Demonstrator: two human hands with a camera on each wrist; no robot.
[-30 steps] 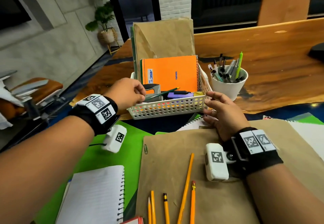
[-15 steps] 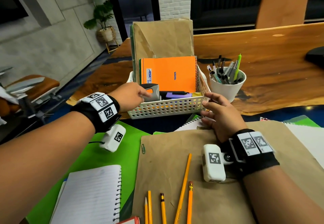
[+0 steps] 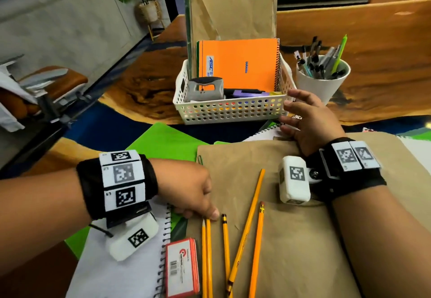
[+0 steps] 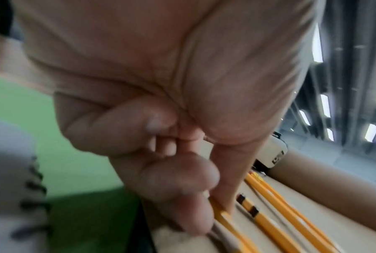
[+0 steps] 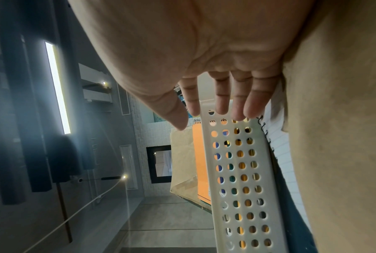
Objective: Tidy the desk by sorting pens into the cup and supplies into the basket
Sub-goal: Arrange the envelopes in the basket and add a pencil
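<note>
Several yellow pencils (image 3: 225, 246) lie on a brown envelope (image 3: 303, 251) near me. My left hand (image 3: 211, 214) has come down on the leftmost pair. In the left wrist view its thumb and forefinger (image 4: 223, 196) pinch the top end of one yellow pencil (image 4: 228, 220). My right hand (image 3: 289, 111) rests with straight fingers (image 5: 223, 102) against the right front corner of the white perforated basket (image 3: 233, 111). The white cup (image 3: 321, 87), full of pens, stands right of the basket.
The basket holds an orange notebook (image 3: 240, 64), a tall brown envelope, a grey hole punch (image 3: 205, 87) and small items. A red-edged box (image 3: 182, 267) and a spiral notebook (image 3: 112, 274) lie left of the pencils. A green folder (image 3: 163, 139) lies beneath.
My left hand left the basket, where it had put in a dark green pen, and came back down to the pencils. My right hand stayed at the basket's corner.
</note>
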